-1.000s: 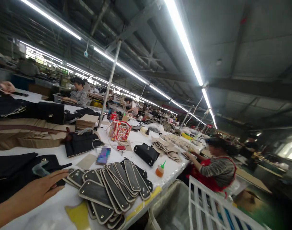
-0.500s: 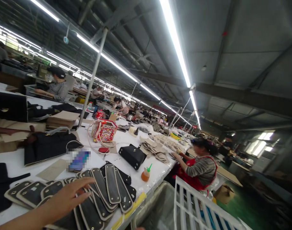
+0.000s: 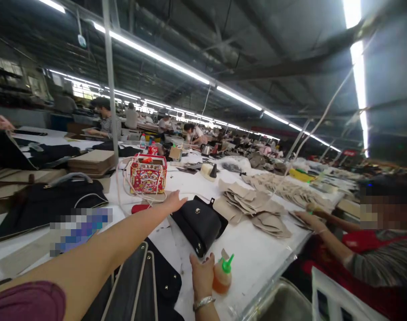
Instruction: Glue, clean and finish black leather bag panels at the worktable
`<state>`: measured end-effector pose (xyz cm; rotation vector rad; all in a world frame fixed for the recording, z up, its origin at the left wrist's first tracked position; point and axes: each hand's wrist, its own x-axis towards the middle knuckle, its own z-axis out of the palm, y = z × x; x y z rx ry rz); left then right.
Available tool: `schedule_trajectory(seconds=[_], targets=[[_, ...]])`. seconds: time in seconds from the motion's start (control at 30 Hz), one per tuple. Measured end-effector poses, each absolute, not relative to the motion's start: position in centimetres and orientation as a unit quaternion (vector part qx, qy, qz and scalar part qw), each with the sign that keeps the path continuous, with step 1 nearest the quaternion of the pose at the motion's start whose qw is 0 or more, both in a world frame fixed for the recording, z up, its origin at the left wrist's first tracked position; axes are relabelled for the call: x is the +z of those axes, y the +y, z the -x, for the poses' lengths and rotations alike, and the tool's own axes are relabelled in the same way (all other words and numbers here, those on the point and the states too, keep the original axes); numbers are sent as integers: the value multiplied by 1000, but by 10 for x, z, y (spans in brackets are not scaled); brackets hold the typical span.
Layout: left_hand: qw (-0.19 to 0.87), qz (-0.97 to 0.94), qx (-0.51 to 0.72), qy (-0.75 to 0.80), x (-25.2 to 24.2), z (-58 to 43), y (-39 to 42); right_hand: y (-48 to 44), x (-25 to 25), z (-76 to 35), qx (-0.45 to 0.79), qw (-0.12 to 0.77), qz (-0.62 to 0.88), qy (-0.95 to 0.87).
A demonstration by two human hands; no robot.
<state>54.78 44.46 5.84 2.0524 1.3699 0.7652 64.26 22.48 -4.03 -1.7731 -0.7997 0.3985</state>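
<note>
A black handbag (image 3: 199, 223) with a small metal clasp lies on the white table between my two hands. My left hand (image 3: 175, 203) reaches across to its far left end, fingers stretched out; whether they touch the leather I cannot tell. Close to the bag's near end, my right hand (image 3: 202, 271) comes up from below with fingers apart, wearing a silver bracelet. Just beside it stands a squeeze bottle (image 3: 222, 275) with a green nozzle and amber liquid. Black panels with pale edges and metal studs (image 3: 136, 281) lie under my left forearm.
A red patterned box (image 3: 148, 176) with white cord stands behind my left hand. Tan pieces (image 3: 253, 205) are heaped right of the bag. A co-worker in a red apron (image 3: 360, 249) sits at the right table edge. A metal pole (image 3: 110, 89) rises at left.
My left hand has moved from over the studded panels forward to the handbag. My right hand has come into view beside the bottle. The view has swung right and closer to the bag.
</note>
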Motion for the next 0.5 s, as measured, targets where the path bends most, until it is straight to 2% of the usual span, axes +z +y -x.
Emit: schedule_trajectory(seconds=[0.13,0.27,0.5], targets=[[354,-735,199,544,30,-571,486,238,-45,-655,218,575,721,-320],[452,-697,156,534,15,-559,496,243,-31,-647,199,613,695,-319],[601,-670,161,404,41,-477,446,218,40,-580,93,660,604,-437]])
